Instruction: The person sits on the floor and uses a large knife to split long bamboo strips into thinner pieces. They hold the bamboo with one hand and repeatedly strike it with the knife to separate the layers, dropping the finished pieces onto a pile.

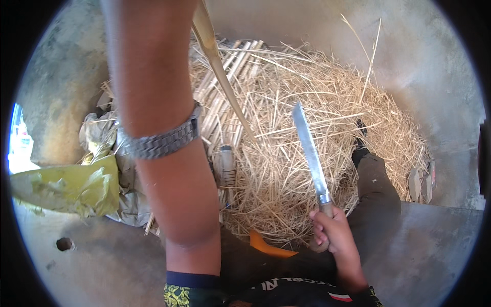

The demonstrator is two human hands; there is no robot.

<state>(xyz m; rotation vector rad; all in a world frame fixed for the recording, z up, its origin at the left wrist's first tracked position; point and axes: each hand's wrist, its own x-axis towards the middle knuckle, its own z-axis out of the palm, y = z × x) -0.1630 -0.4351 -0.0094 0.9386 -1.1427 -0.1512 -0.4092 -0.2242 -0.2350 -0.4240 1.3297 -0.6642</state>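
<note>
A long straight knife [309, 148] with a shiny blade and a wooden handle points upward and away from me. My right hand [331, 230] is wrapped round its handle, low in front of my body. My left arm, with a metal-band watch [162, 138] on it, reaches up past the top edge, so the hand itself is out of sight. Beside that forearm a bamboo stick [220, 71] slants down from the top edge, its lower end against the straw-like shavings [286, 174]. What holds the stick's upper end cannot be seen.
Split bamboo strips [225, 94] lie at the back of the heap. Left of it are a torn yellow-green sheet [71, 187] and crumpled grey sacking [135, 204]. A clear bottle-like tube [227, 166] stands near the middle. An orange piece [271, 246] lies by my lap. Concrete walls [424, 66] surround the heap.
</note>
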